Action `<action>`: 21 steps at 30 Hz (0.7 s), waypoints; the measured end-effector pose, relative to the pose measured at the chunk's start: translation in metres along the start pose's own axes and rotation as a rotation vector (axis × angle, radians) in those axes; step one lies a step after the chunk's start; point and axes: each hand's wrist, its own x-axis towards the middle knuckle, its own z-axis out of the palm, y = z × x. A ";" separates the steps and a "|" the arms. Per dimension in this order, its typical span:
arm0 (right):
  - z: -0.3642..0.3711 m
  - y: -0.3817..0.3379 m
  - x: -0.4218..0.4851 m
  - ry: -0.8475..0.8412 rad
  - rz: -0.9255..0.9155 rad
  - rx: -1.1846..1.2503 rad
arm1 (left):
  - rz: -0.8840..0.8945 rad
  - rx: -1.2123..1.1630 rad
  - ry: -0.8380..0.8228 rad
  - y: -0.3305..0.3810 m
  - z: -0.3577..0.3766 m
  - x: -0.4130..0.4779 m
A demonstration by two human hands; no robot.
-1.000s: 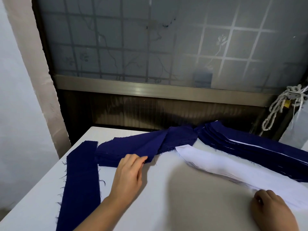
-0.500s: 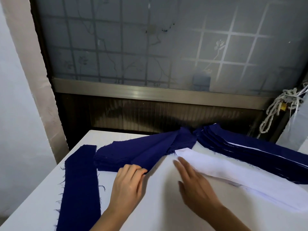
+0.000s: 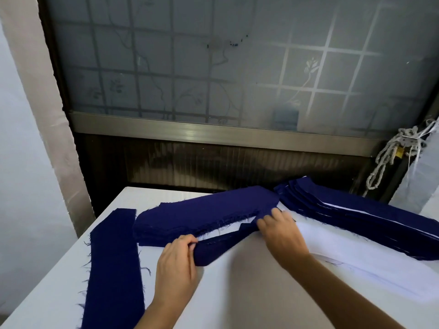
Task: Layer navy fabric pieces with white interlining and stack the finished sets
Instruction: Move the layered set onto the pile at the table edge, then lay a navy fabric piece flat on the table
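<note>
A pile of navy fabric pieces [image 3: 202, 214] lies across the middle of the white table [image 3: 237, 293]. One navy piece [image 3: 218, 245] is pulled off its near edge, with white showing in the gap behind it. My left hand [image 3: 177, 264] pinches that piece's left end. My right hand [image 3: 280, 229] grips its right end, beside the pile's right tip. White interlining pieces [image 3: 356, 255] lie stacked to the right of my right hand. Behind them sits the layered stack of navy and white sets [image 3: 351, 214].
Another navy strip pile [image 3: 114, 269] runs along the table's left edge. A frosted window and dark sill stand right behind the table. Knotted white rope [image 3: 389, 157] hangs at the far right. A pale wall is on the left.
My right hand came from the table's right front to the navy pile and took hold of a piece. My left hand closed on its other end, and the piece slid toward me.
</note>
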 end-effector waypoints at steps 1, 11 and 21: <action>0.002 0.014 -0.008 0.073 0.034 0.004 | -0.056 -0.019 0.004 0.000 0.000 0.000; 0.014 0.088 -0.080 0.288 0.226 0.063 | -0.270 -0.178 0.054 -0.001 -0.001 -0.002; 0.013 0.095 -0.135 0.182 0.398 0.263 | -0.386 -0.079 -0.004 -0.009 0.003 0.003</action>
